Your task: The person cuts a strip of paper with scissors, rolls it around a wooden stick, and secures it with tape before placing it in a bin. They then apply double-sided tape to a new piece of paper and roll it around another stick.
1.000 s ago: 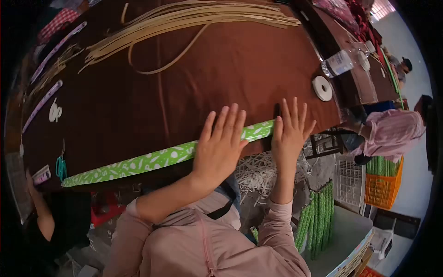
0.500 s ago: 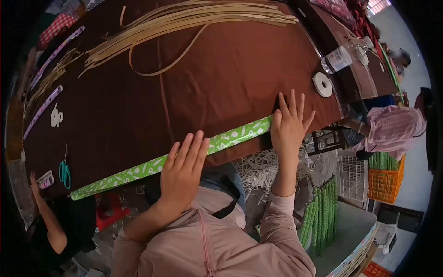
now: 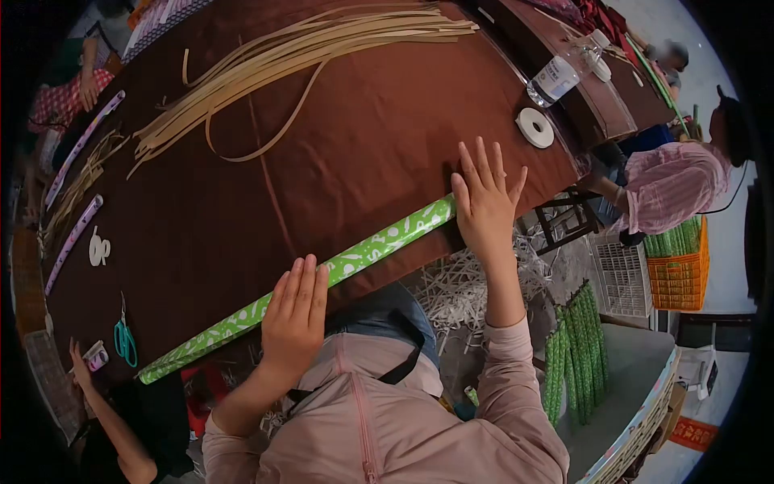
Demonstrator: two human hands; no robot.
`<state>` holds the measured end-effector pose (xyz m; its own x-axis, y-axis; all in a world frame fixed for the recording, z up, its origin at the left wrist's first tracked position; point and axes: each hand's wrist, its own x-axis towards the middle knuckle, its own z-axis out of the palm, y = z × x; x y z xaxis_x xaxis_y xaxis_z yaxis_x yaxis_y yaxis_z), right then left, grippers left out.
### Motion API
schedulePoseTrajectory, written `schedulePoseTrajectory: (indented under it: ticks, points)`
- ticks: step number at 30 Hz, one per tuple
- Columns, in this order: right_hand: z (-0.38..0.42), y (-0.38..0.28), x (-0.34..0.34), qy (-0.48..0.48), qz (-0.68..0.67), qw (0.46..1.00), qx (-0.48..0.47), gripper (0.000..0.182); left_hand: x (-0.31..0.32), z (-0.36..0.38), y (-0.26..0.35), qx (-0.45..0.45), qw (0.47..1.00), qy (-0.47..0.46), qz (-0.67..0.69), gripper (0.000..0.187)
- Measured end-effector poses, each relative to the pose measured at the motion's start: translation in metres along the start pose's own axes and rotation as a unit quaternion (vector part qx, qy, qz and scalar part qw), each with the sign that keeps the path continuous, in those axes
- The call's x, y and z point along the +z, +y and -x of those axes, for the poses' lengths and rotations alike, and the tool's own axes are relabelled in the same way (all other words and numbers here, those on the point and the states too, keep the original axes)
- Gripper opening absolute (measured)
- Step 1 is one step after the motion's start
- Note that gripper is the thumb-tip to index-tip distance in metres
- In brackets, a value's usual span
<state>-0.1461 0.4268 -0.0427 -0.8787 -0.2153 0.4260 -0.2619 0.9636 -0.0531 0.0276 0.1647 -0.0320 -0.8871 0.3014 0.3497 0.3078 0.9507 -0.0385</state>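
A long green roll (image 3: 363, 254) with white print lies slantwise along the near edge of the brown-covered table (image 3: 379, 129). My left hand (image 3: 297, 310) rests flat on its middle part, fingers stretched out. At the roll's right end lies my right hand (image 3: 485, 202), palm down, with the fingers spread and reaching past it onto the cloth. Neither hand is closed round the roll. What is under the palms is hidden. The roll's left end tapers to a point near the teal-handled scissors (image 3: 125, 340).
Tan strips (image 3: 266, 68) lie across the far side. A white tape roll (image 3: 535, 127) and a bottle (image 3: 556, 79) are at the right. A co-worker's arm (image 3: 109, 415) reaches in at lower left. Green rolls (image 3: 576, 355) stand in a bin at lower right; another person (image 3: 673, 181) sits beyond.
The view has shifted and turned slightly, so the table things appear moved. Both hands still lie flat on the roll, with no clear change in their hold.
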Motion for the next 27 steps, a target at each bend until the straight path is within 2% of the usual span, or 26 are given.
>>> schedulePoseTrajectory:
  ticks: [2, 3, 5, 8, 10, 15, 21, 25, 27]
  points:
    - [0.0, -0.003, -0.013, -0.007, -0.068, 0.991, -0.112, 0.056, 0.0, 0.0, -0.002, 0.006, 1.0, 0.003, 0.003, 0.038]
    - [0.002, -0.006, -0.021, -0.032, -0.061, 0.982, -0.179, 0.065, -0.001, -0.001, -0.003, 0.012, 1.0, 0.006, 0.009, 0.038]
    - [0.01, -0.015, -0.02, -0.087, -0.147, 0.947, -0.271, 0.068, -0.001, -0.001, -0.004, 0.017, 1.0, 0.007, 0.014, 0.037]
    - [0.013, -0.031, -0.022, -0.097, -0.155, 0.92, -0.347, 0.069, -0.002, -0.002, -0.004, 0.022, 0.999, 0.007, 0.032, 0.037]
    - [0.012, -0.035, -0.025, -0.105, -0.165, 0.918, -0.346, 0.064, -0.001, -0.003, -0.004, 0.024, 0.999, 0.02, 0.041, 0.037]
    - [0.007, -0.023, -0.023, -0.108, -0.129, 0.897, -0.408, 0.054, -0.001, -0.001, -0.006, 0.03, 0.998, 0.015, 0.047, 0.036]
    - [0.008, -0.028, -0.028, -0.105, -0.164, 0.896, -0.399, 0.051, 0.0, -0.001, -0.004, 0.031, 0.999, 0.011, 0.038, 0.035]
    - [0.024, -0.043, -0.022, -0.104, -0.145, 0.893, -0.414, 0.06, 0.0, -0.001, -0.004, 0.028, 0.999, 0.009, 0.03, 0.033]
    - [0.031, -0.049, -0.02, -0.095, -0.149, 0.903, -0.391, 0.062, 0.0, -0.001, -0.006, 0.033, 0.999, 0.007, 0.026, 0.033]
